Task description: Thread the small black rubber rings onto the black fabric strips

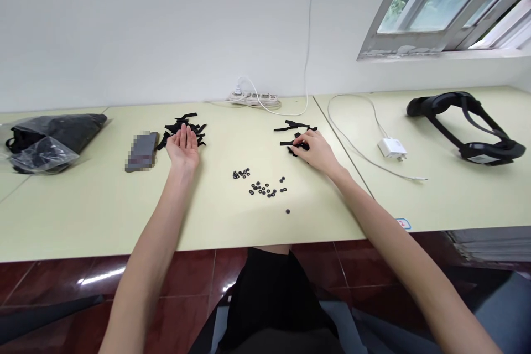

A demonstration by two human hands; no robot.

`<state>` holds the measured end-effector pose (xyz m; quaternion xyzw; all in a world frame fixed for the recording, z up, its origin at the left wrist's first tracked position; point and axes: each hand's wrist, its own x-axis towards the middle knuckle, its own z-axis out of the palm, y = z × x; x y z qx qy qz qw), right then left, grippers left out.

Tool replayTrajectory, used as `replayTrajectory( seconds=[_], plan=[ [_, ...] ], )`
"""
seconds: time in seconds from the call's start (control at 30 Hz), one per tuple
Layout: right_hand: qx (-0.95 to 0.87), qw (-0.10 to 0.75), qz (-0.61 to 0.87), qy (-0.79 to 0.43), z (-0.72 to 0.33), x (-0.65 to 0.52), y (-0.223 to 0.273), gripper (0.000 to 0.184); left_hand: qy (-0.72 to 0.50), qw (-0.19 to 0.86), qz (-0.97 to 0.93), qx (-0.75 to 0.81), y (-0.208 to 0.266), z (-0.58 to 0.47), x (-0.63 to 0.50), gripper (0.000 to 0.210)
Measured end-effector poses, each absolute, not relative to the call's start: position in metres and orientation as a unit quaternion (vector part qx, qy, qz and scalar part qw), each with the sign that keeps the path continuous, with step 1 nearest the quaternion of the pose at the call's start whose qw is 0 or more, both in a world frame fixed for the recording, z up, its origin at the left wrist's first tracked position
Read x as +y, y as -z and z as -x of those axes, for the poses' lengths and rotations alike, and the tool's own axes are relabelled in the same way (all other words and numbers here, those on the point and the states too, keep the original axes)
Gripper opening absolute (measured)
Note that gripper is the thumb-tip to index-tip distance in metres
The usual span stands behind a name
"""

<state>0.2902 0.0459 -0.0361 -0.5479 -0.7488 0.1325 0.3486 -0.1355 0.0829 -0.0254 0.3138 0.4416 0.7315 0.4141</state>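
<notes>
My left hand (183,146) lies palm up with its fingers stretched out, at the near edge of a heap of short black fabric strips (181,123). Nothing shows in its palm. Over at the right, my right hand (316,149) reaches palm down into a second, looser group of black strips (286,143). Its thumb and fingers close around some dark strips; how many is hidden. Between and nearer than the hands, several small round black pieces with pale centres (262,190) are scattered on the pale yellow table (224,215).
A phone (142,151) and a plastic bag of black material (58,141) lie to the left. At the back is a power strip (254,99) with white cables. A white charger (392,148), its cable (352,149) and a black headset (468,127) are on the right.
</notes>
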Motion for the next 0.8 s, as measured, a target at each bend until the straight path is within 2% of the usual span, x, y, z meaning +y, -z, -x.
replayTrajectory(
  seconds=[0.1,0.3,0.6,0.8],
  plan=[
    [-0.754,0.344,0.545,-0.128,-0.286,0.043,0.036,0.015,-0.777,0.432,-0.213,0.405,0.015,0.118,0.071,0.01],
    [-0.759,0.342,0.532,-0.152,-0.29,0.044,0.035,0.014,-0.75,0.455,-0.218,0.427,0.005,0.086,0.062,0.014],
    [-0.638,0.488,0.507,-0.311,-0.282,0.036,0.013,0.02,-0.621,0.487,-0.415,0.452,0.002,0.042,0.04,0.027],
    [-0.609,0.522,0.403,-0.44,-0.261,0.018,-0.003,0.028,-0.485,0.4,-0.665,0.403,-0.002,0.012,0.01,0.024]
  ],
)
